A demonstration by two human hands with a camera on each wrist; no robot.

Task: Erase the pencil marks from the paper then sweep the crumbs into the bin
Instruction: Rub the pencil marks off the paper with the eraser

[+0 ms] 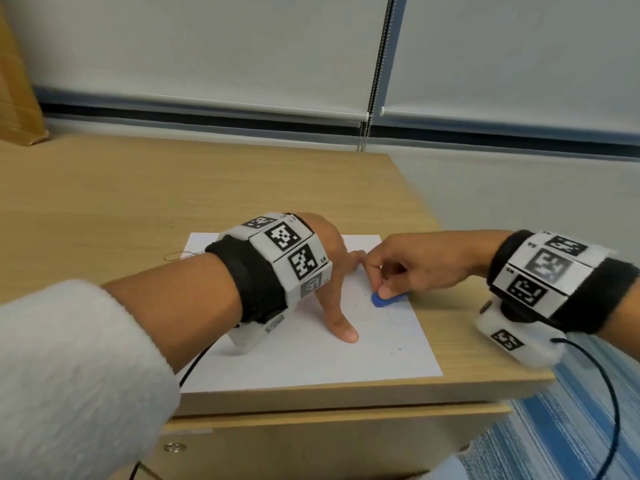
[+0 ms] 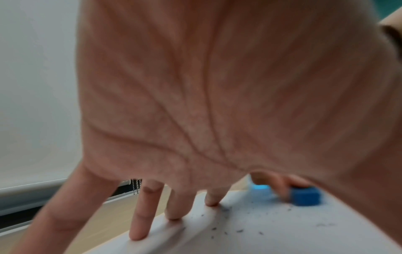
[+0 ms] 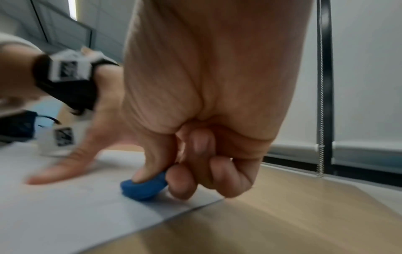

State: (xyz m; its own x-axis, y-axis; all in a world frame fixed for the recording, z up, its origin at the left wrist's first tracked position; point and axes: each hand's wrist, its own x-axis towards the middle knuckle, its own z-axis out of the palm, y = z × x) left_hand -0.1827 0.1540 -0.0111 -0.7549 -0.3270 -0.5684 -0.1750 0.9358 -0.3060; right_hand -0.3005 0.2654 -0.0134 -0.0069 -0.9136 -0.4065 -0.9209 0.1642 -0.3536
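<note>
Blue eraser pressed to the paper, the other hand pinning the sheet down.

The white paper (image 1: 304, 355) lies on the near corner of a light wooden cabinet top (image 1: 138, 195), and everything else sits relative to it. The left hand (image 1: 329, 268) rests on the sheet's middle with straight, spread fingers (image 2: 139, 221), tips pressing the paper flat. Just beside it, toward the sheet's right edge, the right hand (image 1: 412, 265) pinches the blue eraser (image 1: 388, 301) between thumb and curled fingers, its lower face touching the paper. Small dark eraser crumbs (image 2: 226, 228) are scattered on the sheet between the left fingertips and the eraser. Beyond the paper's far edge, lowered white roller blinds (image 1: 207, 46) hang with a bead chain (image 1: 363, 133). No bin shows in any view.
</note>
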